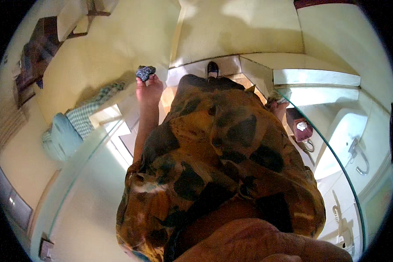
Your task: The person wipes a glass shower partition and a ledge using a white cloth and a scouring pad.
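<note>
My left hand [149,88] is raised at the upper left with its fingers closed around a dark speckled wad [145,72], which looks like a scrubbing pad or cloth. On the other side, partly hidden by my clothing, my right hand [277,106] grips a pale, crumpled cloth or pad [278,95] near the edge of a glass panel [317,132]. My brown-and-black patterned garment [216,140] fills the middle of the view. Beyond its hem, one dark shoe [213,68] shows on the floor.
A second glass edge [77,173] curves along the left, with a metal fitting [46,249] low down. Checked and blue towels [65,134] hang at the left. To the right are a white washbasin [342,140], a tap [363,160], a dark red bin [302,129] and a white ledge [316,77].
</note>
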The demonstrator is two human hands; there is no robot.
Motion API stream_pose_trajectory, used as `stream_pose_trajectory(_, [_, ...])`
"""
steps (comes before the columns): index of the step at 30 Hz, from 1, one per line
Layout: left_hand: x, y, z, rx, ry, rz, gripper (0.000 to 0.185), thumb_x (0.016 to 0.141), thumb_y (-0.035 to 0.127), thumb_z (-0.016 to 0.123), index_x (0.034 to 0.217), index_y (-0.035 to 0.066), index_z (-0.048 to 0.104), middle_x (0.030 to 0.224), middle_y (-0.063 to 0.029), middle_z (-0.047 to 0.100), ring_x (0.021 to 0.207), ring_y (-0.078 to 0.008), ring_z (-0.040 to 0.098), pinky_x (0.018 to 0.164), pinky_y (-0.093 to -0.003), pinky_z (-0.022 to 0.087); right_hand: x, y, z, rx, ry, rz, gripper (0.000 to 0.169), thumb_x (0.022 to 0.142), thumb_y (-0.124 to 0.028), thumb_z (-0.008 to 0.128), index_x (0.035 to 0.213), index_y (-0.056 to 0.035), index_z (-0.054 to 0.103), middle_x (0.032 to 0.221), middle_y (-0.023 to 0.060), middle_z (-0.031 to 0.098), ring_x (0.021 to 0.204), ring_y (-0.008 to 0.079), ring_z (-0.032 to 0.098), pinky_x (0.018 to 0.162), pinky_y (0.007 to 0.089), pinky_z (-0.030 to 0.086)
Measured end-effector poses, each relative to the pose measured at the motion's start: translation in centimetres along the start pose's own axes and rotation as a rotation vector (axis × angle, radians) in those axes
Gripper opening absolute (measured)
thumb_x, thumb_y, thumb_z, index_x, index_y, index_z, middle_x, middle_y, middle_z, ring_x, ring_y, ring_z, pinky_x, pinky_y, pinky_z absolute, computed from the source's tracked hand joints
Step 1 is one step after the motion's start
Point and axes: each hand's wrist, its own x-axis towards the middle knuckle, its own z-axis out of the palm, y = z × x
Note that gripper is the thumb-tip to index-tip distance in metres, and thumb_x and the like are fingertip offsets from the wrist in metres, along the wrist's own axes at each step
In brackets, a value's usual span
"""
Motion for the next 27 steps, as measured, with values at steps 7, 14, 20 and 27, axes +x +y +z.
stream_pose_trajectory(7, [4.9, 0.4, 7.7, 0.220, -0.074, -0.094, 0.031, 0.092, 0.043, 0.049, 0.108, 0.016, 0.053, 0.095, -0.0087, 0.057, 0.089, -0.0226, 0.057, 0.072, -0.0369, 0.048, 0.1, 6.1, 1.2, 0.341, 0.191, -0.236, 0.066, 0.079, -0.024, 0.063, 0.129, 0.0041, 0.030, 0.120, 0.0225, 0.048, 0.101, 0.0389, 0.053, 0.086, 0.0383, 0.044])
stream_pose_trajectory(14, [14.2, 2.5, 19.1, 0.595, -0.335, -0.078, 0.039, 0.089, 0.046, 0.054, 0.116, 0.016, 0.052, 0.110, -0.0043, 0.056, 0.110, -0.0203, 0.049, 0.096, -0.0397, 0.033, 1.5, 5.5, 5.8, 0.092, 0.244, -0.011, 0.059, 0.078, -0.023, 0.063, 0.122, 0.0043, 0.036, 0.110, 0.0207, 0.052, 0.091, 0.0371, 0.055, 0.078, 0.0397, 0.046])
stream_pose_trajectory(20, [19.5, 4.9, 24.7, 0.821, -0.457, -0.017, 0.042, 0.091, 0.040, 0.054, 0.126, 0.016, 0.048, 0.122, -0.0037, 0.056, 0.112, -0.0215, 0.051, 0.096, -0.0399, 0.037, 5.9, -3.4, 12.2, -0.003, 0.105, 0.114, 0.053, 0.076, -0.023, 0.063, 0.116, 0.0042, 0.042, 0.103, 0.0188, 0.055, 0.085, 0.0339, 0.057, 0.073, 0.0392, 0.047])
stream_pose_trajectory(27, [17.5, 6.0, 24.7, 0.975, -0.518, -0.038, 0.042, 0.094, 0.030, 0.052, 0.123, 0.000, 0.044, 0.121, -0.0134, 0.053, 0.111, -0.0245, 0.052, 0.098, -0.0412, 0.039, 14.8, -9.9, 16.4, -0.141, -0.077, 0.058, 0.046, 0.075, -0.023, 0.063, 0.109, 0.0042, 0.048, 0.094, 0.0165, 0.057, 0.079, 0.0302, 0.058, 0.067, 0.0386, 0.048])
